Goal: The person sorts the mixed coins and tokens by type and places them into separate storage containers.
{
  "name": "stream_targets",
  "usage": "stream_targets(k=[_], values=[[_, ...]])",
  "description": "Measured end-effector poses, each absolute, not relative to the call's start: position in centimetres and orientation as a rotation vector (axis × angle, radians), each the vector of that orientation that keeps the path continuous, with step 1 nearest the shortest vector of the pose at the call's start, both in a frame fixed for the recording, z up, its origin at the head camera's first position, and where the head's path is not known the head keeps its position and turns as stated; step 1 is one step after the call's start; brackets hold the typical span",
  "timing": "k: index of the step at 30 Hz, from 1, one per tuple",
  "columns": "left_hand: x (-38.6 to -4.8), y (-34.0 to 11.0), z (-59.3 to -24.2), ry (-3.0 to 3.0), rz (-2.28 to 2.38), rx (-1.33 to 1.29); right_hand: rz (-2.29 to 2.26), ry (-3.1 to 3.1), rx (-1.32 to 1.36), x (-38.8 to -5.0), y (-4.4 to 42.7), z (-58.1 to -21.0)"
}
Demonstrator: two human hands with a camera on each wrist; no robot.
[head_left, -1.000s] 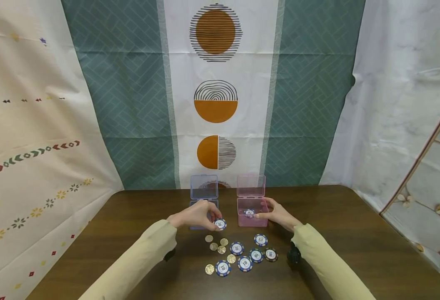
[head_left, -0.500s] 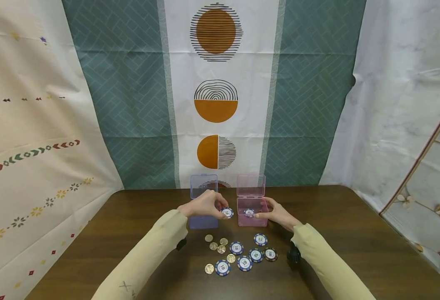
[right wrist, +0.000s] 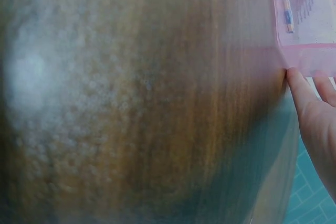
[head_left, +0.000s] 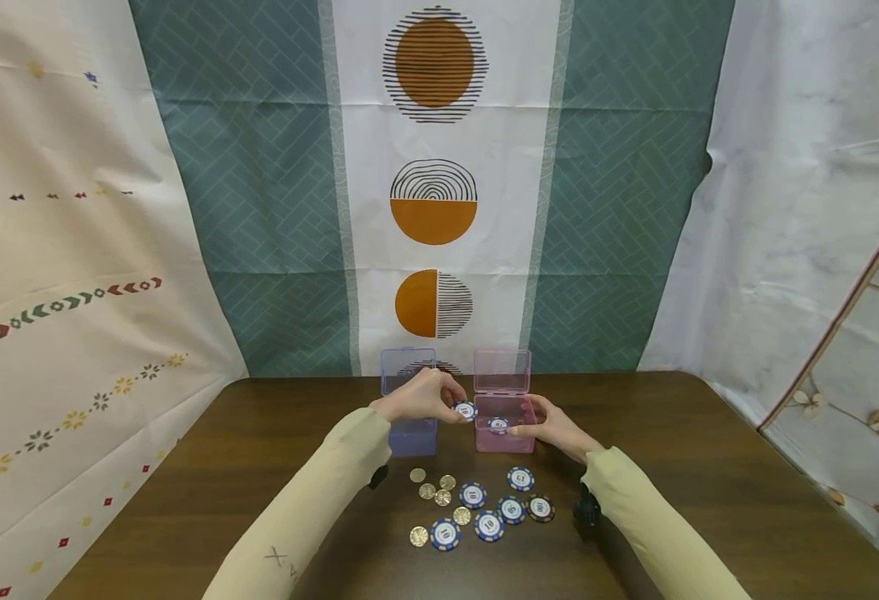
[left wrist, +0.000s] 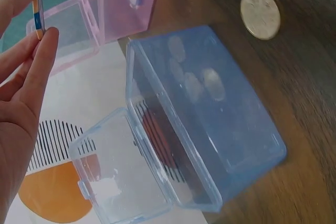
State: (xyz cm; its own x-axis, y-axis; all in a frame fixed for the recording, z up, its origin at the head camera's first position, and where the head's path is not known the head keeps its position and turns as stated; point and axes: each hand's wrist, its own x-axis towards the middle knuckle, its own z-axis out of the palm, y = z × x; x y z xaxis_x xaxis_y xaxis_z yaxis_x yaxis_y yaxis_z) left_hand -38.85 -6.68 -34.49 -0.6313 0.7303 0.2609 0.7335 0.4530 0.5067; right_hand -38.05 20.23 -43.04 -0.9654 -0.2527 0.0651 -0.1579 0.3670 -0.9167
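Note:
My left hand [head_left: 426,395] pinches a blue-and-white poker chip [head_left: 466,411] between thumb and fingertips. It holds the chip in the air at the left edge of an open pink plastic box [head_left: 505,444]. In the left wrist view that chip [left wrist: 38,17] is seen edge-on. Inside the pink box lies another poker chip [head_left: 497,425]. On the box's right side my right hand [head_left: 556,429] grips the wall, thumb toward the front. Beside it, partly behind my left arm, stands an open blue plastic box [head_left: 413,442]; several coins [left wrist: 193,85] show through its wall in the left wrist view.
In front of the boxes, several loose poker chips [head_left: 489,526] and gold coins [head_left: 419,536] lie on the dark wooden table [head_left: 274,467]. Both lids stand raised at the back, near the hanging patterned cloth [head_left: 439,133].
My left hand has carried the poker chip away from me and rightward, from in front of the blue box to the pink box's edge. My right hand has stayed on the pink box.

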Motion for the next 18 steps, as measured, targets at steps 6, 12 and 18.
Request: stream_targets(k=[6, 12, 18], values=[[-39.4, -5.6, -34.8, -2.680, -0.989, -1.295, -1.674, 2.524, -0.385, -37.9, 20.2, -43.2], [-40.0, -4.6, -35.6, -2.654, -1.046, -1.211, -1.686, 2.510, -0.375, -38.0, 20.3, -43.2], [-40.2, -4.0, -36.1, -2.661, -1.077, -1.155, -1.680, 2.509, -0.359, -38.2, 20.2, -43.0]])
